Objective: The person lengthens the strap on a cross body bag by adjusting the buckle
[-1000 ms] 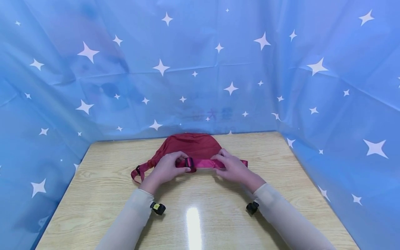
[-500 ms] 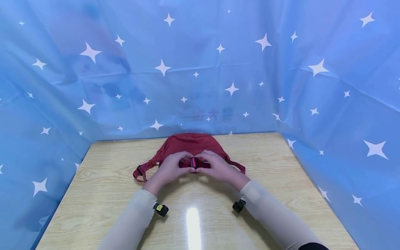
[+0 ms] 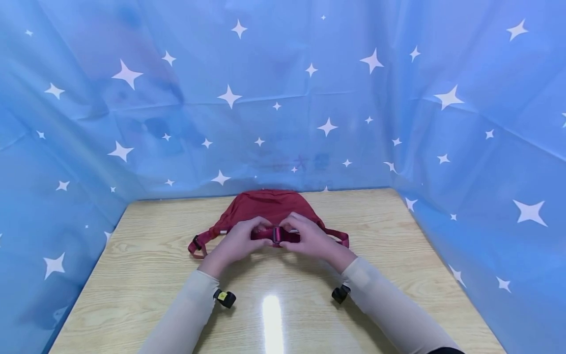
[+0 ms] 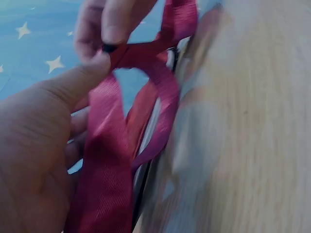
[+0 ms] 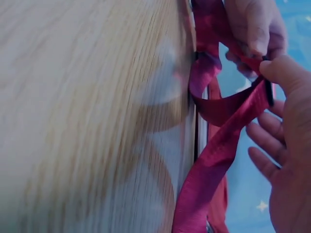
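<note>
A dark red waist bag (image 3: 274, 202) lies at the back of the table. Its webbing strap (image 4: 104, 160) loops out in front, with a black slider buckle (image 3: 276, 235) threaded on it. My left hand (image 3: 240, 240) pinches the buckle from the left between thumb and fingers. From the right, my right hand (image 3: 309, 237) pinches it too, thumb tip on the buckle in the right wrist view. Both thumbs point inward, and the strap (image 5: 214, 150) runs through the slider and curls below it. The buckle's back side is hidden by fingers.
A strap end with another black buckle (image 3: 196, 241) lies left of the bag, and a strap loop (image 3: 339, 236) lies to its right. A blue star-patterned curtain (image 3: 283, 123) stands behind the wooden table (image 3: 159, 275).
My right hand has let go of the strap's right stretch and moved left to the buckle. The left hand stays at the buckle, which has shifted slightly right.
</note>
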`<state>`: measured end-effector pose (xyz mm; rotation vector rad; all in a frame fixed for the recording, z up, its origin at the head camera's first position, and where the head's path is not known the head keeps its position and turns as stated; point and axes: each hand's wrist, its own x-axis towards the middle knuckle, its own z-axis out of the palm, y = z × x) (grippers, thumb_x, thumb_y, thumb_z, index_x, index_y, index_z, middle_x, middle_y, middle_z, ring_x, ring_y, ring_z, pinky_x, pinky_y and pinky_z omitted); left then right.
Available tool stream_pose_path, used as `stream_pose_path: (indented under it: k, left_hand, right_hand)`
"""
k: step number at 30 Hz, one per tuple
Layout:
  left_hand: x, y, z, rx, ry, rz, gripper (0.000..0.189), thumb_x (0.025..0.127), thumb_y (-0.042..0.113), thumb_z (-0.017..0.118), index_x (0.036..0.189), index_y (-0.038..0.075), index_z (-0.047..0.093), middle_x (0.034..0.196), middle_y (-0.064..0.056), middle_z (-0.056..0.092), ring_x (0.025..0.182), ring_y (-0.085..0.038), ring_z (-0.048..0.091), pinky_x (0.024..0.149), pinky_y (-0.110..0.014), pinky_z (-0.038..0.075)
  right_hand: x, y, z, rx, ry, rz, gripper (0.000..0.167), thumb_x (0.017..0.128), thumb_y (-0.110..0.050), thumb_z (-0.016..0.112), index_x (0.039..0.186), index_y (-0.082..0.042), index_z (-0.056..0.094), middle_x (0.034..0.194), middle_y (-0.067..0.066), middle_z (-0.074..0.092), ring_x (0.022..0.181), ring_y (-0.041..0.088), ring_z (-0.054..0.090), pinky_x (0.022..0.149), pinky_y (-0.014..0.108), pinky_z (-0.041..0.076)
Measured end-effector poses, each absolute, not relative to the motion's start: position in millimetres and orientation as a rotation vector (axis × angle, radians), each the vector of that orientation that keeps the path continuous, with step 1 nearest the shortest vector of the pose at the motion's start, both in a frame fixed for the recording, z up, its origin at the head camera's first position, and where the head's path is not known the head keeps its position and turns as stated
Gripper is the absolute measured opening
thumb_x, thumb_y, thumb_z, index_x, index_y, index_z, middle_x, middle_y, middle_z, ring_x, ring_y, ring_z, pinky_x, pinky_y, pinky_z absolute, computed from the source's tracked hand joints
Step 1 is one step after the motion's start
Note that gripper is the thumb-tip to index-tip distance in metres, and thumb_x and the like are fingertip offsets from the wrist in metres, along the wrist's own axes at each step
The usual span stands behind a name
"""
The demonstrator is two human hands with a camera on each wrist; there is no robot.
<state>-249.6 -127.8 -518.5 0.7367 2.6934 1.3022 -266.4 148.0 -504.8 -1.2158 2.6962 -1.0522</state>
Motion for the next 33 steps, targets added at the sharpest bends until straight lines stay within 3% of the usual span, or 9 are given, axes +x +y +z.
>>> stream_pose_path:
  k: [5,12,19,24,33]
  left_hand:
    - [-246.1,-137.5,-513.0,0.757,2.690,1.276,0.010,0.109,0.019,0.074,0.118,0.023,0.077,0.099,0.011,0.073,0.092,-0.010,0.067,0.087,-0.037,0.055]
    - [-244.8,-137.2,-508.9,0.761,2.650,1.303,0.006,0.111,0.019,0.071,0.109,0.023,0.076,0.094,0.010,0.071,0.085,-0.012,0.062,0.083,-0.035,0.053]
    - [-245.5,-129.0,-510.6,0.774,2.610,1.357,0.008,0.112,0.019,0.070,0.106,0.022,0.074,0.092,0.008,0.069,0.086,-0.013,0.062,0.082,-0.033,0.053]
    - [-247.0,-122.6,-509.7,0.781,2.617,1.367,0.007,0.112,0.019,0.070,0.108,0.023,0.074,0.094,0.009,0.071,0.089,-0.012,0.064,0.084,-0.034,0.054]
    - [-243.9,-127.8,-507.8,0.788,2.655,1.339,0.019,0.112,0.021,0.070,0.130,0.017,0.069,0.108,0.009,0.076,0.105,-0.011,0.071,0.098,-0.043,0.056]
  right_hand:
    - [-264.2,150.7,-505.4,-1.263,2.767,-0.953,0.040,0.096,-0.026,0.087,0.128,-0.014,0.067,0.114,-0.004,0.061,0.108,0.020,0.065,0.095,0.039,0.058]
    - [-261.9,151.9,-506.8,-1.375,2.802,-0.878,0.041,0.095,-0.027,0.088,0.127,-0.014,0.066,0.113,-0.003,0.062,0.108,0.015,0.060,0.096,0.037,0.055]
    - [-257.8,148.8,-502.4,-1.386,2.788,-0.867,0.039,0.096,-0.024,0.088,0.127,-0.015,0.066,0.114,-0.004,0.065,0.109,0.017,0.065,0.098,0.040,0.056]
    - [-256.1,145.1,-499.0,-1.345,2.802,-0.824,0.041,0.095,-0.026,0.086,0.129,-0.017,0.067,0.114,-0.005,0.067,0.108,0.017,0.067,0.097,0.040,0.056]
    - [-256.3,147.2,-503.4,-1.343,2.832,-0.892,0.043,0.093,-0.024,0.089,0.130,-0.015,0.068,0.113,0.002,0.070,0.104,0.021,0.068,0.093,0.040,0.057]
